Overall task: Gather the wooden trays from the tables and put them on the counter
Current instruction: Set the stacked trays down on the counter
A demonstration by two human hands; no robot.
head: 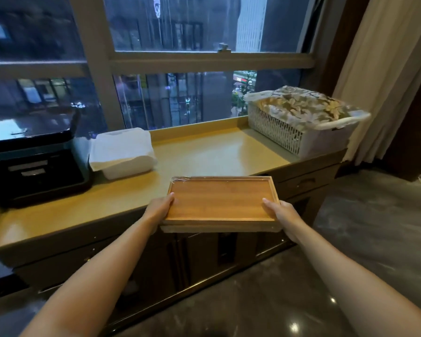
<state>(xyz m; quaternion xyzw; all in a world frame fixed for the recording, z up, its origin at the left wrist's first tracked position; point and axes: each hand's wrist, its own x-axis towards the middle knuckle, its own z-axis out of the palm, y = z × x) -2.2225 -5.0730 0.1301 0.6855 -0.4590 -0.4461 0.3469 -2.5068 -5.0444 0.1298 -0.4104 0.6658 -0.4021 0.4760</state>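
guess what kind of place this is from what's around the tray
Probably a restaurant or hotel service area, high in a city building: a long yellow counter over dark cabinets, a white plastic basket of patterned cloth, stacked white napkins, and windows overlooking streets.

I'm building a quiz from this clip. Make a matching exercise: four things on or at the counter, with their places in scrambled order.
Things:
1. wooden tray
2. white basket
3. black appliance
4. white folded cloths

Places:
A. counter's far left
B. between both hands, over the counter's front edge
C. counter's right end, by the curtain
D. just right of the appliance

Pairs: 1-B, 2-C, 3-A, 4-D
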